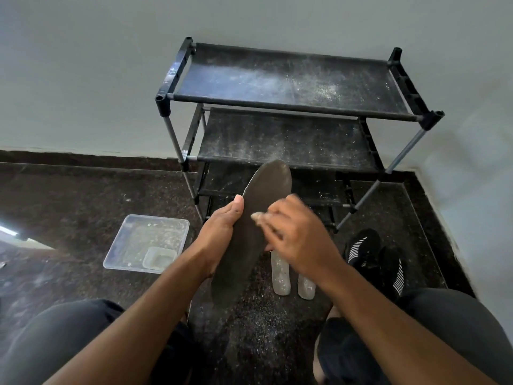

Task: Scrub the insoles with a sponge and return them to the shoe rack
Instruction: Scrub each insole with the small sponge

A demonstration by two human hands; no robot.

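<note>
A dark grey insole [249, 226] is held up in front of me, toe end pointing away toward the shoe rack [288, 107]. My left hand [219, 232] grips its left edge, thumb on top. My right hand [297, 232] holds a small pale sponge [259, 216] pressed against the insole's upper face; the hand is blurred. Two pale insoles [280, 273] lie side by side on the floor below my right hand, partly hidden by it.
A clear plastic tray [147, 243] with a smaller container inside sits on the dark floor at left. A pair of black shoes [374, 254] stands at right beside the rack's leg. The rack's dusty shelves stand against the wall. My knees frame the bottom.
</note>
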